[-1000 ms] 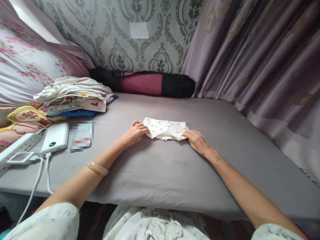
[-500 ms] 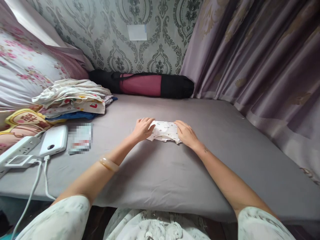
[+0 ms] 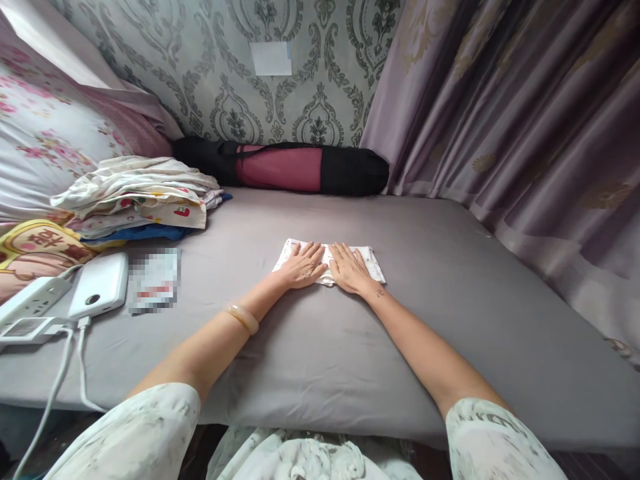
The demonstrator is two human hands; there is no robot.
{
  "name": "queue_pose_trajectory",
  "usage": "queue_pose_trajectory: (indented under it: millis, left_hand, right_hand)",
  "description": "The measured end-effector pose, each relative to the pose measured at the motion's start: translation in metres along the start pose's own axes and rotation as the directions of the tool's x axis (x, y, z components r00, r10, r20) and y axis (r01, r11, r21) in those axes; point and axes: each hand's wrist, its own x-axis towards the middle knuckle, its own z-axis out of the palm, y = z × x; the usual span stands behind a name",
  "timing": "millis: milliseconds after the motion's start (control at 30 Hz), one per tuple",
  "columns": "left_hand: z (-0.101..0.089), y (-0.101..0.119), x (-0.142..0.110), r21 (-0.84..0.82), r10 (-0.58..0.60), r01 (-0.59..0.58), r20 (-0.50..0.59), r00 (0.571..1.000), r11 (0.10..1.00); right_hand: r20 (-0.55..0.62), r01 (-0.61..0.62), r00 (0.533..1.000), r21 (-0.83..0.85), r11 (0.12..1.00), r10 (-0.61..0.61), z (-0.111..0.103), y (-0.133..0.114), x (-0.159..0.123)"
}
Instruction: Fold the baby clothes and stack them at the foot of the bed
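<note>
A small white printed garment (image 3: 375, 267), folded into a flat rectangle, lies on the grey bed sheet (image 3: 320, 353). My left hand (image 3: 303, 265) rests palm down on its left half, fingers stretched out. On the right half lies my right hand (image 3: 349, 268), also flat with the fingers extended. The two hands are side by side with a narrow gap between them, and they cover most of the cloth. Its outer corners show past both hands.
At the left sits a pile of folded clothes (image 3: 135, 193). In front of it are a white power bank (image 3: 100, 287), a power strip (image 3: 33, 303) with cables, and a blurred packet (image 3: 155, 280). A black and maroon roll bag (image 3: 280, 168) lies along the wall; a purple curtain (image 3: 480, 120) hangs right.
Both hands have left the garment's side edges, moved inward and flattened onto its top. The cloth stays in about the same place.
</note>
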Motion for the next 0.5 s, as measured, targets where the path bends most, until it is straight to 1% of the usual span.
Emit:
queue_pose_trajectory:
  millis: [100,167,233,300,367,400,433,500]
  left_hand:
    - [-0.003,0.001,0.000,-0.003,0.003,-0.003,0.006,1.000,1.000]
    - [-0.005,0.002,0.000,0.000,0.009,-0.009,0.014,1.000,1.000]
    - [-0.006,0.004,-0.001,0.022,-0.015,0.015,-0.015,1.000,1.000]
    - [-0.005,0.005,-0.002,0.054,-0.096,0.102,-0.102,0.990,0.993]
    - [-0.001,0.005,-0.003,0.069,-0.208,0.225,-0.197,0.958,0.972]
    - [0.001,0.004,-0.004,0.070,-0.254,0.276,-0.223,0.941,0.959]
    - [0.003,0.002,-0.005,0.068,-0.289,0.311,-0.229,0.930,0.948]
    - [0.006,-0.001,-0.006,0.066,-0.322,0.341,-0.202,0.925,0.938]
  right_hand:
    - [0.007,0.000,1.000,0.018,1.000,0.000,-0.002,0.001,0.001]
    - [0.042,-0.007,0.999,0.044,0.999,0.006,-0.005,0.001,0.003]
    - [0.070,-0.029,0.997,0.066,0.997,0.024,-0.008,0.000,0.007]
    - [0.040,-0.039,0.999,0.067,0.997,0.036,-0.010,-0.004,0.011]
    - [-0.039,-0.027,0.999,0.047,0.999,0.029,-0.009,-0.012,0.015]
    - [-0.073,-0.014,0.997,0.037,0.999,0.017,-0.008,-0.016,0.017]
    - [-0.089,-0.001,0.996,0.028,1.000,0.004,-0.005,-0.021,0.019]
    - [-0.092,0.014,0.996,0.017,1.000,-0.013,0.001,-0.028,0.020]
